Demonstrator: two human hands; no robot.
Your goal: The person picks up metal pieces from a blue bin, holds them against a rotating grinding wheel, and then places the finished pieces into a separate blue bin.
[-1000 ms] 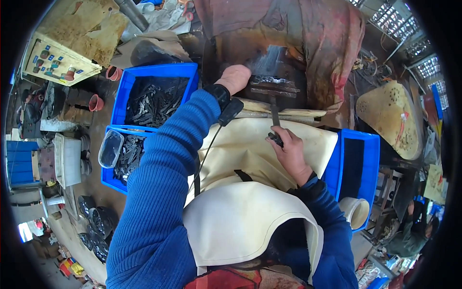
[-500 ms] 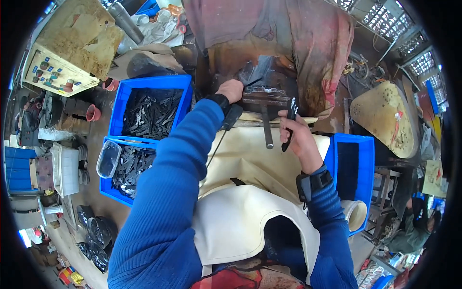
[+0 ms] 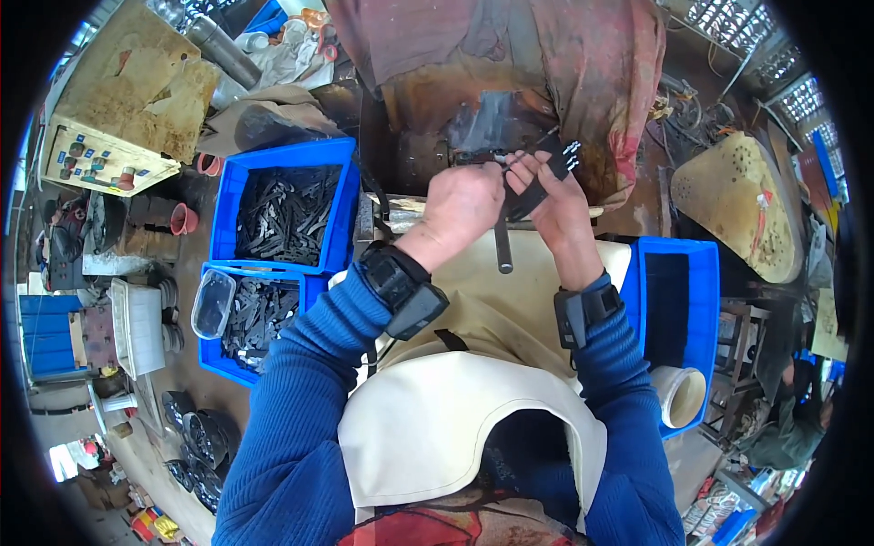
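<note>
Both hands are up at the rusty press, close together. Left hand (image 3: 462, 205) is curled shut w/ fingers on a small dark metal piece (image 3: 478, 156) at the machine's front edge; can't tell how firmly it grips. Right hand (image 3: 551, 196) is closed around a flat black metal strip (image 3: 546, 173), its notched end poking out past the fingertips toward upper right, just beside the left hand's knuckles. A dark metal rod (image 3: 503, 246) hangs down between the two wrists, over the cream apron (image 3: 473, 409). Black wrist devices (image 3: 405, 287) on both forearms, blue ribbed sleeves. The machine (image 3: 437, 109) is draped w/ a stained reddish cloth (image 3: 583, 64). To the person's left, two blue bins (image 3: 238, 182) full of black metal parts, one behind the other; a clear plastic tub (image 3: 213, 303) sits on the nearer bin's rim. On the right, another blue bin (image 3: 706, 309) w/ a white roll (image 3: 681, 396) at its near end.
</note>
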